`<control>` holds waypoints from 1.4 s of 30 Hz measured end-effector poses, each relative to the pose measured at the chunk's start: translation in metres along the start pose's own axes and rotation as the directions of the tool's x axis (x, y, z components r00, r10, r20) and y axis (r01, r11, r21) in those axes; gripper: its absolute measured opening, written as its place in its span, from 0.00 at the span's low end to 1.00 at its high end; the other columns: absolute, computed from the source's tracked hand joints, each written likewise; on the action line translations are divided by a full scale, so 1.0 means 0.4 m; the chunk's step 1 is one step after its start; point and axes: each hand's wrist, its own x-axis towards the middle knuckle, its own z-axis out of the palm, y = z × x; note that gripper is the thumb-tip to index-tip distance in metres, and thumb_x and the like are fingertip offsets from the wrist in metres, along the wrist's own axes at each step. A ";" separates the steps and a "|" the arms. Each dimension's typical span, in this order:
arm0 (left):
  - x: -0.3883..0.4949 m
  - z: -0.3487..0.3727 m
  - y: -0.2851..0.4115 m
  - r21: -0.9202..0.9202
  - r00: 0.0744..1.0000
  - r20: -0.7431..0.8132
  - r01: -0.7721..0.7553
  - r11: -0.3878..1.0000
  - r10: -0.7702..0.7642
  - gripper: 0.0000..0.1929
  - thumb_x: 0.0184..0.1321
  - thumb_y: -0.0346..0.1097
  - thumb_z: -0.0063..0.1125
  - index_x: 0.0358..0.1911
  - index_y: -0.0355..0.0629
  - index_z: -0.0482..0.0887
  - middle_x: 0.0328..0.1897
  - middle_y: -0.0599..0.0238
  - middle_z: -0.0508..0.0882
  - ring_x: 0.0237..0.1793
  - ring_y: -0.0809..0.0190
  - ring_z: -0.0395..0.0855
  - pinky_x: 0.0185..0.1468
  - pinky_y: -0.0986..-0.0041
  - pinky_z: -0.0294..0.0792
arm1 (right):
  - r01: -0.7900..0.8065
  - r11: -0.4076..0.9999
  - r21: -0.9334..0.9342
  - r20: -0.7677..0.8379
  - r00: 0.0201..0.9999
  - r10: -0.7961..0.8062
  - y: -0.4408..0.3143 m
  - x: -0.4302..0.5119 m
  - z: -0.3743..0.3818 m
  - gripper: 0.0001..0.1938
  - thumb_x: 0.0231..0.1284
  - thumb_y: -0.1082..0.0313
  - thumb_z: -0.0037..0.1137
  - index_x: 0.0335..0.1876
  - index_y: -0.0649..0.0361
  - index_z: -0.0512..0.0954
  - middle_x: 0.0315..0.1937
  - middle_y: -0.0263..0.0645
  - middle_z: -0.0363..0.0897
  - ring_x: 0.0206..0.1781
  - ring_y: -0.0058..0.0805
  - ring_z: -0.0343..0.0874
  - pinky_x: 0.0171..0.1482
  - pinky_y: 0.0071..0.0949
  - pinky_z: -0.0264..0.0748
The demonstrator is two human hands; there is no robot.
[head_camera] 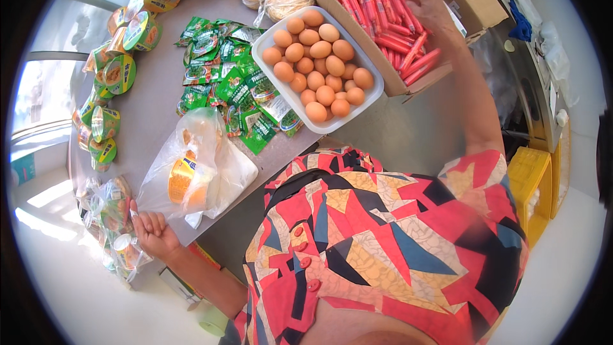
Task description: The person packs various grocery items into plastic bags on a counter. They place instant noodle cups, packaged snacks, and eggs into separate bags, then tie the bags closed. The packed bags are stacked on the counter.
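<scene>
My left hand (155, 235) pinches the edge of a clear plastic bag (160, 172) at the table's near left. Inside the bag an instant noodle cup (184, 179) lies tilted, with other contents blurred by the film. My right hand (428, 9) is at the far right, over the side of a cardboard box (345, 43) of red-wrapped sausages (378, 0). Its fingers are curled close to the sausages; whether they grip one cannot be made out. Between my hands stands a white plastic tub (318, 127) of brown eggs (316, 81).
Green foil food packets (234, 86) lie heaped beside the tub. Noodle cups (119, 74) line the table's far left edge. Bagged flatbreads (287, 5) are stacked at the back. Filled plastic bags (115, 215) sit left of my left hand. A yellow crate (529, 182) stands at right.
</scene>
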 end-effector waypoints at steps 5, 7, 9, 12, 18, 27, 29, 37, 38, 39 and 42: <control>-0.004 -0.003 0.015 0.000 0.998 -0.048 -0.033 0.999 0.033 0.20 0.72 0.34 0.36 0.61 0.28 0.64 0.17 0.76 0.58 0.14 0.79 0.52 0.18 0.85 0.51 | -0.199 0.979 -0.049 0.007 0.980 0.200 -0.110 0.066 0.137 0.14 0.54 0.60 0.51 0.41 0.59 0.79 0.37 0.53 0.81 0.42 0.49 0.81 0.48 0.41 0.76; -0.011 0.002 0.019 0.012 0.997 -0.067 -0.038 0.999 0.039 0.20 0.72 0.34 0.36 0.62 0.28 0.63 0.17 0.76 0.58 0.14 0.78 0.51 0.18 0.85 0.50 | -0.258 0.950 -0.177 0.002 0.965 0.263 -0.132 0.088 0.175 0.17 0.54 0.57 0.52 0.43 0.62 0.76 0.36 0.53 0.81 0.42 0.47 0.81 0.46 0.41 0.76; -0.014 0.015 0.022 0.014 0.996 -0.080 -0.040 0.999 0.041 0.20 0.72 0.34 0.36 0.62 0.28 0.62 0.17 0.76 0.58 0.14 0.78 0.51 0.18 0.84 0.50 | -0.314 0.927 -0.204 0.026 0.945 0.326 -0.126 0.110 0.186 0.19 0.54 0.56 0.52 0.43 0.64 0.75 0.36 0.54 0.81 0.43 0.48 0.81 0.47 0.42 0.75; 0.004 0.016 0.023 0.030 0.999 -0.045 -0.018 0.999 0.019 0.19 0.72 0.34 0.36 0.60 0.28 0.64 0.16 0.77 0.58 0.14 0.78 0.51 0.19 0.85 0.49 | -0.363 0.927 -0.097 0.054 0.928 0.369 -0.086 0.141 0.189 0.19 0.52 0.56 0.51 0.42 0.65 0.75 0.36 0.54 0.81 0.43 0.48 0.81 0.46 0.42 0.75; -0.064 -0.018 0.012 0.043 0.996 -0.050 -0.077 0.996 0.080 0.18 0.71 0.35 0.37 0.57 0.26 0.66 0.15 0.77 0.60 0.13 0.78 0.51 0.18 0.85 0.49 | -0.084 0.932 0.352 0.006 0.996 0.087 -0.326 0.048 0.036 0.10 0.51 0.64 0.58 0.36 0.61 0.78 0.26 0.42 0.79 0.32 0.33 0.80 0.38 0.33 0.74; -0.137 -0.026 0.058 0.042 0.990 0.099 0.094 0.995 -0.098 0.21 0.70 0.35 0.40 0.61 0.28 0.64 0.16 0.74 0.64 0.14 0.78 0.54 0.19 0.87 0.49 | 0.491 0.860 0.142 0.478 0.726 -0.494 -0.578 -0.111 0.281 0.22 0.49 0.73 0.58 0.53 0.49 0.72 0.41 0.44 0.72 0.44 0.46 0.77 0.41 0.40 0.75; -0.163 -0.036 0.047 0.060 0.984 0.113 0.130 0.990 -0.136 0.22 0.70 0.36 0.41 0.61 0.28 0.63 0.16 0.74 0.65 0.14 0.78 0.55 0.19 0.87 0.49 | 0.453 0.889 0.071 0.483 0.764 -0.427 -0.598 -0.118 0.279 0.21 0.50 0.73 0.58 0.53 0.49 0.71 0.42 0.44 0.72 0.44 0.47 0.77 0.42 0.42 0.75; -0.218 0.010 -0.032 0.090 0.924 0.269 0.258 0.962 -0.273 0.26 0.68 0.39 0.45 0.64 0.28 0.60 0.16 0.72 0.67 0.15 0.78 0.59 0.20 0.87 0.51 | 0.521 0.826 0.215 0.246 0.790 -0.562 -0.518 -0.045 0.286 0.20 0.46 0.72 0.61 0.49 0.58 0.72 0.42 0.47 0.74 0.41 0.46 0.76 0.45 0.40 0.75; -0.222 0.019 -0.032 0.089 0.921 0.269 0.267 0.960 -0.281 0.26 0.68 0.39 0.45 0.64 0.29 0.60 0.16 0.72 0.67 0.15 0.78 0.59 0.21 0.87 0.52 | 0.419 0.884 0.208 0.306 0.830 -0.466 -0.516 -0.034 0.246 0.21 0.46 0.72 0.63 0.49 0.63 0.73 0.41 0.46 0.76 0.43 0.40 0.78 0.47 0.33 0.76; -0.219 0.034 -0.035 0.099 0.916 0.276 0.275 0.956 -0.292 0.26 0.68 0.39 0.45 0.64 0.29 0.60 0.16 0.72 0.67 0.16 0.78 0.59 0.21 0.87 0.52 | 0.271 0.871 0.409 0.308 0.858 -0.411 -0.563 -0.035 0.201 0.22 0.47 0.72 0.62 0.50 0.65 0.72 0.42 0.46 0.75 0.44 0.39 0.78 0.48 0.32 0.77; -0.220 0.057 -0.048 0.051 0.918 0.284 0.274 0.960 -0.277 0.26 0.68 0.39 0.44 0.65 0.30 0.59 0.17 0.72 0.67 0.16 0.78 0.59 0.21 0.87 0.52 | -0.169 0.464 0.870 0.393 0.805 -0.444 -0.824 -0.116 0.070 0.25 0.52 0.72 0.61 0.56 0.70 0.68 0.45 0.45 0.74 0.48 0.33 0.78 0.49 0.31 0.79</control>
